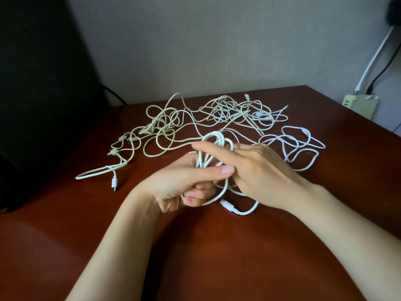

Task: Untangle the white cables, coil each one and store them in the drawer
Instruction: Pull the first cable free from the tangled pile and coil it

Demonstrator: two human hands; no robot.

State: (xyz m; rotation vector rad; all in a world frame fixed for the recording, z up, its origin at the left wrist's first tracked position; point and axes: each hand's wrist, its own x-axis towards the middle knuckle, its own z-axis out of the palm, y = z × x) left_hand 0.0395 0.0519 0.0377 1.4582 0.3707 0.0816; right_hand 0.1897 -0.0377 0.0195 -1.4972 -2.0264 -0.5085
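A tangle of white cables (208, 115) lies spread across the far half of the brown table (217, 246). My left hand (184, 183) grips a partly wound white cable coil (213, 148) in its curled fingers, thumb laid across the strands. My right hand (256, 170) sits over the coil from the right with its index finger stretched across the loops; whether it pinches the cable is hidden. The coil's plug end (230, 207) trails on the table under my right hand. A brighter white cable (301, 146) lies looped at the right. No drawer is in view.
A large black object (43, 83) stands at the left edge of the table. A pale power strip (360, 104) with a white cord and a black cord sits by the wall at the far right. A loose plug (114, 182) lies at the tangle's near left.
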